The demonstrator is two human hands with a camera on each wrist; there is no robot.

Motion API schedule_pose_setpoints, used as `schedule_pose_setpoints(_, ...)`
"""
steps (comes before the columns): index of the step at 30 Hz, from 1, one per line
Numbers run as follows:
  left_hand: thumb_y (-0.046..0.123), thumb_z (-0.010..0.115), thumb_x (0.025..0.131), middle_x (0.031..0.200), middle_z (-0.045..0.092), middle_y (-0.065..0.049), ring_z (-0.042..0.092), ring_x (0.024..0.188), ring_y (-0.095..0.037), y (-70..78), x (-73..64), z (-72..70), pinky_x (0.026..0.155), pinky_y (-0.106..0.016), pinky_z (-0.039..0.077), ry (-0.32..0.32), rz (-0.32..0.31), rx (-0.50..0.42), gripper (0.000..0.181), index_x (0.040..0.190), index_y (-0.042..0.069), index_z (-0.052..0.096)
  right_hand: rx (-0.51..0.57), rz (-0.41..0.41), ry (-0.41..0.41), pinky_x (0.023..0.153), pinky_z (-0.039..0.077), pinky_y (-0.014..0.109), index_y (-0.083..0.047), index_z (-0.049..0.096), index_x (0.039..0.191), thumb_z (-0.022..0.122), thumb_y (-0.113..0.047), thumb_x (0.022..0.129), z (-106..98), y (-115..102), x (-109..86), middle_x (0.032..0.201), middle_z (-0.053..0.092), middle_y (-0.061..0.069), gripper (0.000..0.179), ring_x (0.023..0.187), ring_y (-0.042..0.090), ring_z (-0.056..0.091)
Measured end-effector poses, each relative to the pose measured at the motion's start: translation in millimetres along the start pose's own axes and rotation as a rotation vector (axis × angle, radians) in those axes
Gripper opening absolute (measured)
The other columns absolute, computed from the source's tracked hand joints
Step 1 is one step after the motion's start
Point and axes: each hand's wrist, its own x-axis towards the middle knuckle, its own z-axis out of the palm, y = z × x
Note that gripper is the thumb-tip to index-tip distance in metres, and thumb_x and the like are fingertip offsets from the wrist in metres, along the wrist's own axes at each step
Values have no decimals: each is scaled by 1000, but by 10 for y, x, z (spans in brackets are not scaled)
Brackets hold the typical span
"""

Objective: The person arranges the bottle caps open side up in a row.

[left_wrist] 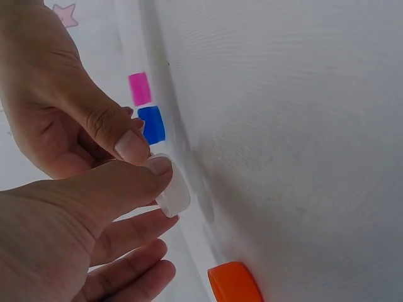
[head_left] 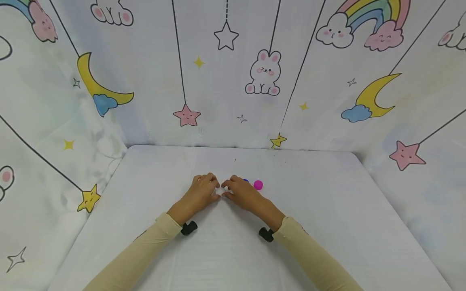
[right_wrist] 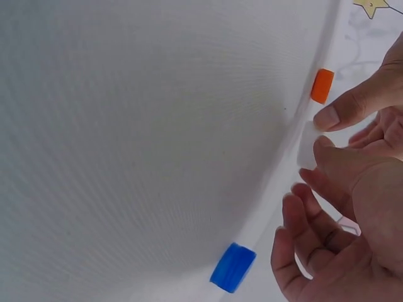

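A small white bottle cap (left_wrist: 178,195) stands at the white table top between both hands. My left hand (head_left: 199,193) pinches it with thumb and index finger, its other fingers loosely bent. From the opposite side, my right hand (head_left: 244,194) pinches the same cap, with its thumb on the near face in the right wrist view. A blue cap (right_wrist: 233,268) lies just beyond the right hand, mostly hidden behind it in the head view. Right of that is a pink cap (head_left: 258,185). An orange cap (left_wrist: 235,282) sits near the left hand, hidden in the head view.
The white table (head_left: 225,250) ends at a back edge against a printed cloth backdrop (head_left: 153,72) with stars, moons and rabbits. Cloth also rises along both sides. Black wrist cameras (head_left: 189,228) hang under the beige sleeves (head_left: 140,250).
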Motion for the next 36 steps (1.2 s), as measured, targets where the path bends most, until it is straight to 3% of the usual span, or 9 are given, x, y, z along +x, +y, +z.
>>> schedule_pose_setpoints(13, 25, 83, 84, 113, 57, -6, 58, 109, -26, -15, -10, 40, 98, -48, 36, -14, 0, 12, 29, 104, 8, 71, -68, -15, 11, 81, 51, 25, -11, 70, 120, 69, -20, 97, 111, 35, 38, 104, 59, 4, 25, 90, 15, 59)
schedule_pose_setpoints(20, 24, 83, 84, 112, 57, -6, 58, 108, -27, -17, -12, 48, 98, -48, 35, -19, -7, -2, 27, 103, 8, 71, -53, -8, 18, 80, 51, 26, -12, 71, 119, 70, -20, 97, 137, 44, 42, 104, 59, 4, 24, 88, 15, 60)
schedule_pose_setpoints(36, 28, 81, 87, 111, 57, -11, 54, 110, -30, 4, -8, 11, 96, -53, 38, -7, 18, 7, 38, 112, 3, 68, -55, 14, 19, 83, 51, 31, -10, 69, 124, 69, -21, 97, 43, 64, 3, 107, 60, 4, 29, 94, 17, 60)
